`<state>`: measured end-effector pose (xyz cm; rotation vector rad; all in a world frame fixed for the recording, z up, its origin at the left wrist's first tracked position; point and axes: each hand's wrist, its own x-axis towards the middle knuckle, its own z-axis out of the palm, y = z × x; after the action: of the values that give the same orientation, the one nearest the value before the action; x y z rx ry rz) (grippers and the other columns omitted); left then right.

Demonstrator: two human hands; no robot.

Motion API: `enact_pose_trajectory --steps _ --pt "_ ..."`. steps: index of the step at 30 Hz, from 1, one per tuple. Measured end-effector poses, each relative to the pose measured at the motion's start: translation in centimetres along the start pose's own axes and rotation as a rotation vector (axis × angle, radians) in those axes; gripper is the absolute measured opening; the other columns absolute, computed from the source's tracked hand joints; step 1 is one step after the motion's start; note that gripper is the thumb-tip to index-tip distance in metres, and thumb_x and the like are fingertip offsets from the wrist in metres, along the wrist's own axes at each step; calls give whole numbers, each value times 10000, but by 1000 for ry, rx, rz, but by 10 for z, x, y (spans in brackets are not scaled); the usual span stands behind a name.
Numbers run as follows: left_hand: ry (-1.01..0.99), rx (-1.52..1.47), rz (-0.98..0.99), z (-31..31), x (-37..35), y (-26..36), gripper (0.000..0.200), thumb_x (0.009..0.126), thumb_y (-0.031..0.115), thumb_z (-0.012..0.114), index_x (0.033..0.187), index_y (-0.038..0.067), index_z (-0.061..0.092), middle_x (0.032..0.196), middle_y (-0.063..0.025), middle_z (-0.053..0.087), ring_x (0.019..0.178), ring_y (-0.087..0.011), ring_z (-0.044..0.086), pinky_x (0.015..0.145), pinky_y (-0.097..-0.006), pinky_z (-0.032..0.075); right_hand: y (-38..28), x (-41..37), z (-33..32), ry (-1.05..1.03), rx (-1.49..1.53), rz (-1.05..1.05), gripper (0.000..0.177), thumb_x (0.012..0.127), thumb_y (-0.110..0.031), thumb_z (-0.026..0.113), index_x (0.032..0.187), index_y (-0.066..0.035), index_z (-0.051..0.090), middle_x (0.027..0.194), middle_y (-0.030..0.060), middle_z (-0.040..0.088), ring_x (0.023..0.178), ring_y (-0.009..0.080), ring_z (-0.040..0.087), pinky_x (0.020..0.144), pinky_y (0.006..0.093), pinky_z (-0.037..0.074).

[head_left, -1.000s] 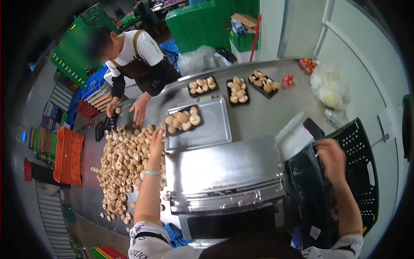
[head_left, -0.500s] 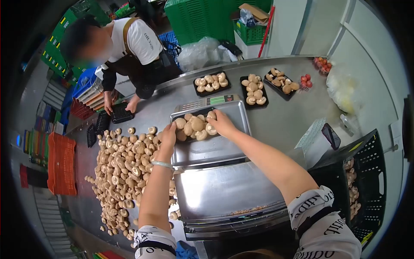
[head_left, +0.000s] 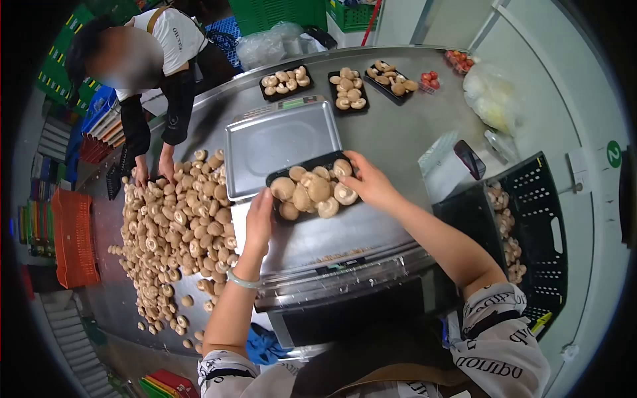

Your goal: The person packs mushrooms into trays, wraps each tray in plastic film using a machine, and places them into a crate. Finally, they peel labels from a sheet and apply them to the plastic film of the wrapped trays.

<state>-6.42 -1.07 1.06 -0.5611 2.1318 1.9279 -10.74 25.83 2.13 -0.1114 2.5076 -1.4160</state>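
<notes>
A black tray of mushrooms (head_left: 312,190) is held between both hands, just off the near edge of the scale's steel pan (head_left: 282,142), above a steel machine top (head_left: 332,239). My left hand (head_left: 259,219) grips the tray's left end. My right hand (head_left: 368,182) grips its right end, fingers over the rim. A big heap of loose mushrooms (head_left: 176,225) lies on the steel table to the left of my left arm.
Across the table a co-worker in a white shirt has both hands (head_left: 152,169) in the heap's far edge. Three filled black trays (head_left: 345,86) sit behind the scale. A black crate (head_left: 537,225) with mushrooms stands at right, a phone (head_left: 469,159) near it. Orange crates (head_left: 73,239) stand far left.
The filled tray has come off the scale pan toward me, held in both hands. A second ago my right hand was at the black crate. The co-worker has bent down to the heap.
</notes>
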Motion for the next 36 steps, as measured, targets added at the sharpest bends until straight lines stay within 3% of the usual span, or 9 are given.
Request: enact_pose_trajectory --steps 3,8,11,14,21,23,27,33,36 --pt "19 122 99 18 -39 -28 562 968 386 510 1325 -47 473 975 -55 559 679 -79 465 609 -224 410 40 -46 6 9 62 -18 608 874 -199 643 1392 -48 362 1253 175 549 945 199 590 854 332 478" --pt "-70 71 -55 15 -82 -37 575 976 381 497 1348 -54 444 954 -66 586 741 -118 523 666 -251 455 52 -94 6 -15 333 54 603 865 -125 634 1398 -51 362 1281 164 527 1031 223 574 905 359 465" --pt "-34 156 129 1 -110 -41 517 958 299 554 1336 -41 457 982 -83 625 846 -142 589 709 -285 479 55 -124 -8 6 359 31 607 865 -145 642 1393 -47 359 1267 160 539 1047 229 567 893 359 473" --pt "268 562 435 -39 -138 -53 217 856 139 671 988 -29 635 841 -119 618 779 -219 587 671 -298 471 58 -175 -36 415 -191 -157 382 811 -183 694 1149 -45 582 1070 127 612 1005 288 555 897 398 434" --pt "440 844 430 -10 -178 -97 225 703 200 784 678 12 663 719 -121 619 698 -307 553 676 -419 432 78 -211 -1 386 -713 -14 319 765 -371 721 716 -59 677 778 61 574 862 247 526 802 401 361" --pt "424 930 472 5 -169 -103 217 746 195 750 724 10 638 698 -124 605 700 -310 556 637 -414 426 90 -208 11 374 -578 -109 281 806 -311 692 743 -39 662 812 85 608 816 276 548 786 413 390" --pt "-75 86 -2 -34 -160 -79 236 910 195 604 735 61 520 637 -18 504 622 -126 467 592 -295 391 76 -214 -35 -27 139 190 246 917 -216 585 759 -29 596 757 51 619 666 161 566 619 293 434" --pt "-507 -584 183 -65 -151 43 188 967 218 523 835 84 516 840 -94 636 860 -193 613 798 -310 472 -10 -189 -85 -19 1147 -223 321 968 -299 515 764 -59 455 744 110 561 699 222 531 689 331 414" --pt "-202 -693 354 -18 -114 72 185 987 223 484 884 71 501 1054 -164 644 1075 -284 593 1001 -387 426 -38 -130 -76 166 1177 -297 170 991 -167 465 899 -31 508 1053 176 644 1043 277 581 986 366 385"
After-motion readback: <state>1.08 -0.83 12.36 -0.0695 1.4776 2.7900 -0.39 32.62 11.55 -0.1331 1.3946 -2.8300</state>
